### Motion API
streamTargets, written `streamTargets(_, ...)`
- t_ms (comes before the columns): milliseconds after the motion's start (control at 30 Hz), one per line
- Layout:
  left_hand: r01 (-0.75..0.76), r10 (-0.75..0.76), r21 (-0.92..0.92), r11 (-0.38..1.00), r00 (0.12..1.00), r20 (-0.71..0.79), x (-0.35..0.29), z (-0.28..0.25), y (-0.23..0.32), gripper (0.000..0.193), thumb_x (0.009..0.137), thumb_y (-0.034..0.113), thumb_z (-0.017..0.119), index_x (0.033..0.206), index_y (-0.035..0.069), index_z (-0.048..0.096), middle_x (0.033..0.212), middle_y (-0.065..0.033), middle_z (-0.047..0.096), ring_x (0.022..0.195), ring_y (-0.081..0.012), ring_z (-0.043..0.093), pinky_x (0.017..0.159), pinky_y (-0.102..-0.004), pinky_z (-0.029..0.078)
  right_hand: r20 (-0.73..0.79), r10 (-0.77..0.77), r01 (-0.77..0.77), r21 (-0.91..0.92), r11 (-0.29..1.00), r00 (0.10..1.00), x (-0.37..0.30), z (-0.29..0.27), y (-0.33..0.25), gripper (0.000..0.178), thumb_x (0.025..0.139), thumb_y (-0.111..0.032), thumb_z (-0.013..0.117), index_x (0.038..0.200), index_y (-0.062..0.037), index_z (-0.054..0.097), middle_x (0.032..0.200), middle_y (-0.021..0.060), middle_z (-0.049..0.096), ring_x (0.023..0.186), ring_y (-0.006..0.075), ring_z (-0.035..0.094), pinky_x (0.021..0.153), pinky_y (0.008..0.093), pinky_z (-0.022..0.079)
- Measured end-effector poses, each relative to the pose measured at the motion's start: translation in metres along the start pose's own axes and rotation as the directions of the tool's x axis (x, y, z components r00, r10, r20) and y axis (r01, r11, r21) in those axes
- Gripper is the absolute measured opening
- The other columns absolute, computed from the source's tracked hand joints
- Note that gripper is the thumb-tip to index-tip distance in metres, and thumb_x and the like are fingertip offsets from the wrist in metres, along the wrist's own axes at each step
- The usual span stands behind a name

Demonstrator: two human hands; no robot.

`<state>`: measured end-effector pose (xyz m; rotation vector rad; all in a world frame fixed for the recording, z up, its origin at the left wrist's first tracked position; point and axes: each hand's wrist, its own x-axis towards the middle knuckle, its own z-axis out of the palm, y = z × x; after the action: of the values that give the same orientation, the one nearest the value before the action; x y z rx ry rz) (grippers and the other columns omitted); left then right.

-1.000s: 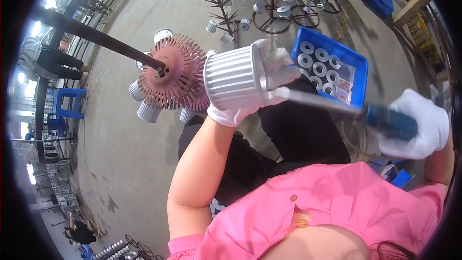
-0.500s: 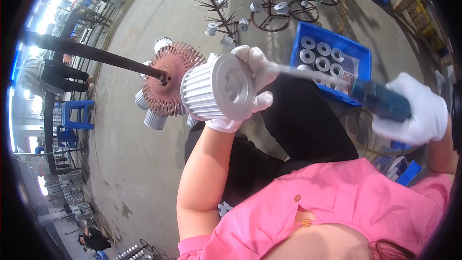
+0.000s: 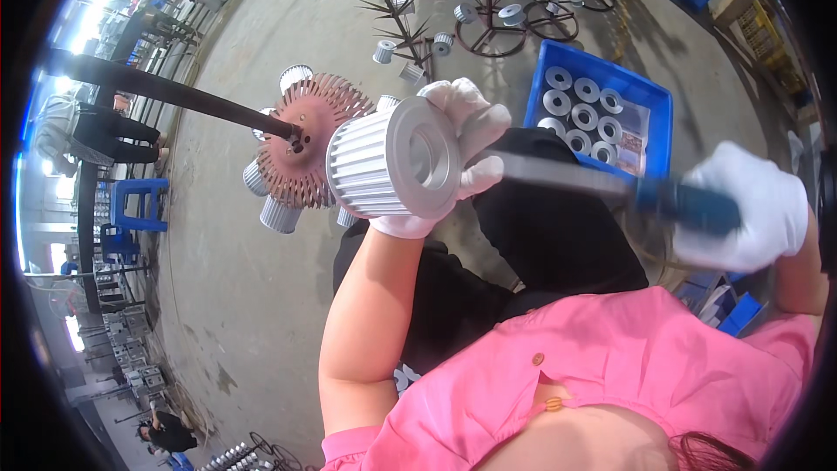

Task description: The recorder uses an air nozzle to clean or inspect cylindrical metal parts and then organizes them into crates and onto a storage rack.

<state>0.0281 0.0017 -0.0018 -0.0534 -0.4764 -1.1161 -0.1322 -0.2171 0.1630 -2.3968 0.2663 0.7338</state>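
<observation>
A silver toothed pulley [image 3: 370, 166] rests in my left hand [image 3: 478, 118], which wears a white glove. Its fingers wrap round the far side and rim, and the open bore faces right. My gloved right hand [image 3: 750, 209] grips the teal handle of a flat file [image 3: 567, 176]. Motion blurs the file's grey blade; its tip is near my left fingertips, apart from the pulley's bore. Just left of the held pulley stands a rusty slotted disc [image 3: 305, 135] on a dark bar, with several more pulleys [image 3: 279, 216] around its edge.
A blue crate [image 3: 667, 131] beyond my knees holds several flat silver rings [image 3: 584, 116]. Spiked racks [image 3: 488, 9] with pulleys stand at the back. On the left are a blue stool [image 3: 139, 205] and a person [image 3: 96, 135] bending.
The file has swung a little, its blade now lower and its broad side showing more. My left fingers have shifted slightly on the pulley, which stays almost in place.
</observation>
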Motion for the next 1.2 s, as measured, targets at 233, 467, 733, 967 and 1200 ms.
streamTargets(233,-0.009,0.012,-0.071,0.997,0.999,0.033,-0.002,-0.007,0.001,0.052,0.084,0.031,0.052,0.128,0.007,0.037,0.134,-0.0074,0.031,0.129,-0.0327,0.021,0.086,-0.0470,0.040,0.080,0.046,-0.036,-0.121,0.992,0.996,-0.002,-0.002,-0.007,0.012,0.064,-0.017,0.060,0.061,-0.0051,0.059,0.053,0.0079,0.057,0.048,0.0163,0.056,0.048,0.0273,0.043)
streamTargets(467,0.040,-0.039,-0.014,0.999,0.997,0.065,0.001,-0.010,0.005,0.051,0.086,0.044,0.044,0.121,0.007,0.045,0.127,-0.0110,0.039,0.122,-0.0346,0.031,0.072,-0.0398,0.037,-0.009,-0.011,0.011,-0.014,1.000,1.000,-0.003,0.000,-0.006,0.012,0.063,-0.018,0.063,0.063,-0.0062,0.060,0.054,0.0075,0.057,0.049,0.0181,0.057,0.050,0.0262,0.044)
streamTargets(733,0.034,-0.031,-0.086,0.996,0.999,0.038,-0.003,-0.008,-0.001,0.058,0.084,0.048,0.045,0.124,0.007,0.041,0.119,-0.0131,0.044,0.109,-0.0338,0.044,0.084,-0.0440,0.037,0.051,0.016,-0.010,-0.102,0.995,0.999,-0.002,-0.003,-0.009,0.013,0.062,-0.017,0.065,0.063,-0.0051,0.060,0.053,0.0078,0.055,0.049,0.0160,0.056,0.049,0.0267,0.042)
streamTargets(967,0.022,-0.047,-0.254,0.967,0.994,-0.095,-0.006,-0.005,-0.003,0.063,0.081,0.051,0.046,0.125,0.006,0.039,0.108,-0.0126,0.051,0.085,-0.0236,0.049,0.084,-0.0430,0.038,0.112,-0.074,0.087,-0.111,0.990,0.991,-0.003,-0.005,-0.008,0.014,0.065,-0.016,0.066,0.066,-0.0035,0.059,0.054,0.0063,0.056,0.049,0.0150,0.055,0.049,0.0265,0.042)
streamTargets(1200,0.031,-0.061,-0.198,0.980,0.987,-0.146,-0.007,-0.005,0.002,0.051,0.084,0.037,0.047,0.125,0.007,0.038,0.105,-0.0100,0.048,0.089,-0.0218,0.047,0.085,-0.0427,0.042,0.054,-0.001,0.002,-0.028,1.000,0.999,-0.005,-0.005,-0.012,0.013,0.061,-0.015,0.063,0.063,-0.0038,0.058,0.052,0.0064,0.055,0.046,0.0157,0.054,0.047,0.0269,0.041)
